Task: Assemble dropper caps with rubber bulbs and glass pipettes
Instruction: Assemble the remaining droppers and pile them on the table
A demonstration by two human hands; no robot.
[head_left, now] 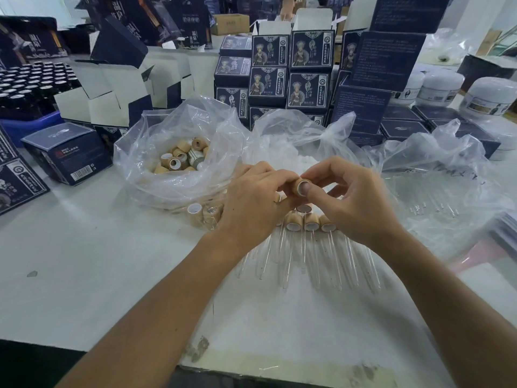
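Wood-toned, with a white liner, the dropper cap [303,187] sits above the table [98,261], pinched between the curled fingers of the left hand [253,203] and right hand [354,200]; the right thumb presses into its open end. Recommended practice: seat the bulb squarely and press evenly; the bulb itself is hidden. A clear plastic bag [145,152] holds loose caps [179,161]. Finished droppers [305,236] lie beneath the hands. A second bag [291,152] holds white parts, probably bulbs.

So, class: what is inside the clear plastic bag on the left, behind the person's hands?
The clear plastic bag holds loose tan cylindrical caps, some showing white liners, and one small labelled bottle. Crumpled plastic hides whatever lies deeper.
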